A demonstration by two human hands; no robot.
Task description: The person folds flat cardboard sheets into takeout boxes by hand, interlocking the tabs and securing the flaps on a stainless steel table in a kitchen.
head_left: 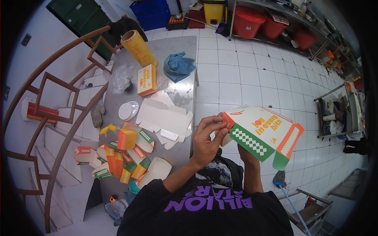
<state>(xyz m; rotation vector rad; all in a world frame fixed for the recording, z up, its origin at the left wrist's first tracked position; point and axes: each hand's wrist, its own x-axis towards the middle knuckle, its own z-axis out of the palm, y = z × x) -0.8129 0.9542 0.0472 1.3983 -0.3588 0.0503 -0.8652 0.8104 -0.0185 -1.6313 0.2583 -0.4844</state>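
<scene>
Past the right edge of the tabletop (175, 44), above the tiled floor (228, 74), a partly folded carton (252, 120) is held up before the torso. The left hand (209, 135) pinches its orange corner flap (227, 122) between thumb and fingers; the right hand (245, 154) is below, mostly hidden, so its grip cannot be told. Carton panels stretch rightward from the left hand and cover the right. The step looks like shaping 1 corner; the next move seems to call for tucking that flap while the loose green flap (280, 160) stays free.
</scene>
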